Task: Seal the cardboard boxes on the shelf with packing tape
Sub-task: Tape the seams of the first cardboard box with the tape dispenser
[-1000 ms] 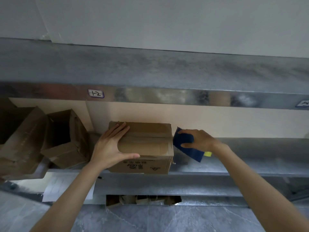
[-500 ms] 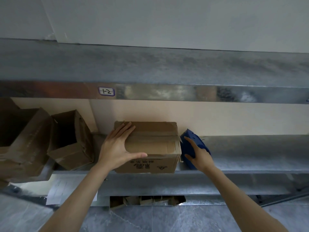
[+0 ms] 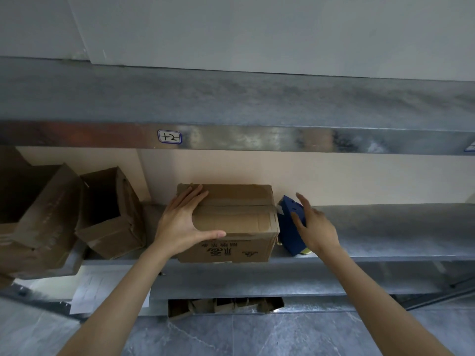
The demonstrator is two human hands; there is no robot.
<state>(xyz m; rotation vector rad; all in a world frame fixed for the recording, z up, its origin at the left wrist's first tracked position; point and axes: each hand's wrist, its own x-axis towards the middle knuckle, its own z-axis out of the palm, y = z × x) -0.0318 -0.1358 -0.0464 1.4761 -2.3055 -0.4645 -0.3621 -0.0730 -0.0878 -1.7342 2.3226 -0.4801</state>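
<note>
Steel shelf [image 3: 398, 227] across mid-frame, beneath upper tier carrying handwritten label [image 3: 169, 136]. Closed box [image 3: 231, 222] at centre, standing on shelf, top seam seemingly under a glossy tape band. Left hand [image 3: 180, 222] flat on box's left end, thumb along front edge; grip wide, pressing rather than clasping. Right hand [image 3: 318, 229] right of centre, fingers spread and straight at blue dispenser [image 3: 286, 235]; grip wide, holding nothing; contact with dispenser not determinable. Dispenser upright on shelf, just beside box's right end. Two open boxes [image 3: 108, 214] at left of frame, unsealed.

Judged step: finishing centre box. Recommended: pin box with left palm; rub tape flat along seam and down both ends; check for lifted corners; park dispenser back from shelf lip before drawing next box forward.
</note>
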